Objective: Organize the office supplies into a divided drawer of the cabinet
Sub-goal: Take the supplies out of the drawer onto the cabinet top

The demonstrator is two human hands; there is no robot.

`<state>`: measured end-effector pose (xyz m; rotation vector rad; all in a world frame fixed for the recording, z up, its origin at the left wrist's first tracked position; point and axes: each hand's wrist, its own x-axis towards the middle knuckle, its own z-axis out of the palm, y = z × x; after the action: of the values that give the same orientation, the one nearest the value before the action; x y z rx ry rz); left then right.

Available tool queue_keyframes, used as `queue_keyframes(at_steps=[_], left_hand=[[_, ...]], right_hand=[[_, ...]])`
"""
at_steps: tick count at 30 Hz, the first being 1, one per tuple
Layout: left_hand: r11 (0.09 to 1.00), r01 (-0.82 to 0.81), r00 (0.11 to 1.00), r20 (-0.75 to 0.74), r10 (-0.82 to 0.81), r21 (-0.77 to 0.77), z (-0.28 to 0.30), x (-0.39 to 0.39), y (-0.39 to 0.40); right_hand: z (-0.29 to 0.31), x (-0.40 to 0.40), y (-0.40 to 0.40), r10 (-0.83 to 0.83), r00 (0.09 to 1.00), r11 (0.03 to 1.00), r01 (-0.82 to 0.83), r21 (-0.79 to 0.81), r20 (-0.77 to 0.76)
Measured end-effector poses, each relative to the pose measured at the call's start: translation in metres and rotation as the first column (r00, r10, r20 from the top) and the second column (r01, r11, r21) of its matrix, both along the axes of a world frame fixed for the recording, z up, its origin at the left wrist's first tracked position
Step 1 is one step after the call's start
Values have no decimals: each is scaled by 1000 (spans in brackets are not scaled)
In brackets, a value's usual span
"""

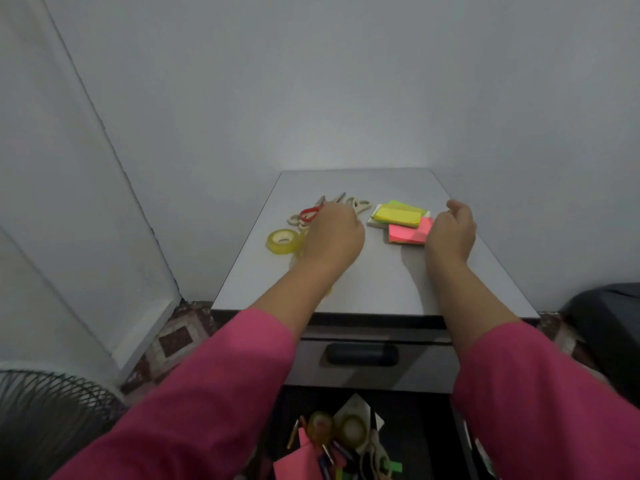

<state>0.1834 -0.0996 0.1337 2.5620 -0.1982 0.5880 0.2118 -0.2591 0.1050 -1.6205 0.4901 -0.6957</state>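
On the grey cabinet top lie several scissors: a red-handled pair and cream-handled pairs. A yellowish tape roll sits at the left. My left hand reaches over the scissors, its fingers hidden from the camera. Yellow sticky notes and a pink pad lie to the right. My right hand hovers beside the pink pad, fingers loosely curled, holding nothing. Below, an open drawer holds tape rolls, pens and pink paper.
A closed upper drawer with a dark handle is just under the cabinet top. A fan grille stands at the lower left. A dark object is at the right. White walls close in behind and on the left.
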Motion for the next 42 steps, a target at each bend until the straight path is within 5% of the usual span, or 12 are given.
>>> queue_keyframes(at_steps=[8,13,18,21,24,30,34,42], left_hand=[[992,88,996,-16,-90,-88,-25,-75,-5],[977,129,991,1,-130,-170,-48,-119,-2],[958,184,979,131,-158,-219,-101,-146,12],[977,136,990,1,-138,-163,-141,-147,26],[997,51,958,-280,-66,-61,-180,-139,44],[960,121,713,-695,91,251,-237,-129,73],[945,150,647,-752,128,290,-267,-137,72],[961,96,609,-779,148,258,-289,-145,54]], right_hand=[[-4,-63,11,201,978,977,-205,-60,-55],[-14,-125,23,250,947,966,-257,10,203],[-82,-179,29,244,920,964,-195,-182,308],[-136,-199,29,304,948,935,-277,-220,98],[-188,-204,25,353,908,872,-406,-271,-224],[-257,-199,5,308,566,714,-668,-207,-765],[-272,-198,6,327,438,677,-727,-116,-838],[-287,-189,14,368,483,734,-675,-71,-794]])
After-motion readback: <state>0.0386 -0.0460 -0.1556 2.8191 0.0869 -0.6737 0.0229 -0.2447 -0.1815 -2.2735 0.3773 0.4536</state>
